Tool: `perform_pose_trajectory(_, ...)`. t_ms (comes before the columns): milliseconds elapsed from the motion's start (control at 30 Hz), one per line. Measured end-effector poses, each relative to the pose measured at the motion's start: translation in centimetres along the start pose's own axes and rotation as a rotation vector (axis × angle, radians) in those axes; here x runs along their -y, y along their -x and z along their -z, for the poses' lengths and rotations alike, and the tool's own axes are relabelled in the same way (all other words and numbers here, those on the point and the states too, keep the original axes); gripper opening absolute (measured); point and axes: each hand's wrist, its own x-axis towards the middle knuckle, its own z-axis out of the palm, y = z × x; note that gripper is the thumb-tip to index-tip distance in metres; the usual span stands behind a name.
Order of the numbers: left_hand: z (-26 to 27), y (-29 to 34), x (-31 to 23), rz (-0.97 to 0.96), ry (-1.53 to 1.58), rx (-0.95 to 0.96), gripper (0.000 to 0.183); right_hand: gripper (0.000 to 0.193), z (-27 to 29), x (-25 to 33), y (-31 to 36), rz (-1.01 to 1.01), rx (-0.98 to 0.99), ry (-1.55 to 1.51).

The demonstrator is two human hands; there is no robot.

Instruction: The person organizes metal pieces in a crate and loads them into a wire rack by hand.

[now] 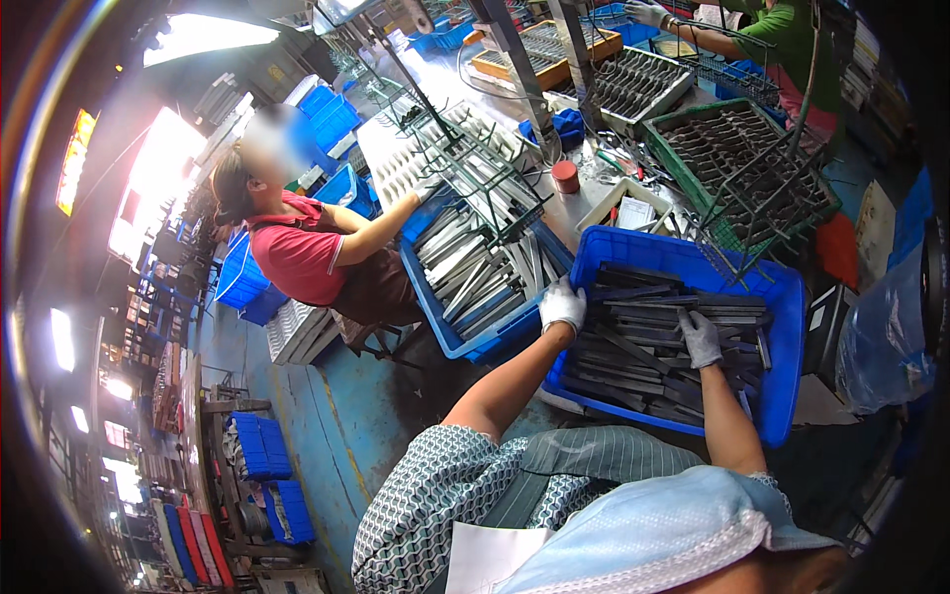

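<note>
A deep blue bin (782,386) in front of me holds many long dark flat bars (633,342), lying loosely across each other. My left hand (563,305), in a pale glove, is closed over the bin's left rim, beside the neighbouring bin. Inside the blue bin, my right hand (701,339), also gloved, lies on top of the bars toward the right side. Its fingers look stretched and a little apart, and no bar is lifted in it.
Left of mine, a second blue bin (460,346) holds silvery bars. A co-worker in a red shirt (307,247) reaches over it under a dark wire rack (475,188). A green crate (732,168) of dark parts and a red can (565,177) stand beyond; another person's green sleeve (792,40) shows far right.
</note>
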Motion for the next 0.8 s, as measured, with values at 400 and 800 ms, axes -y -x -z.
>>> perform_pose_trajectory(400, -0.1, -0.3, 0.2, -0.025, 0.094, 0.030, 0.040, 0.036, -1.2, -1.4, 1.3, 0.116, -0.100, 0.295)
perform_pose_trajectory(800, -0.1, -0.7, 0.4, -0.022, 0.133, 0.101, 0.033, 0.026, -2.3, -1.5, 2.3, 0.186, -0.122, 0.412)
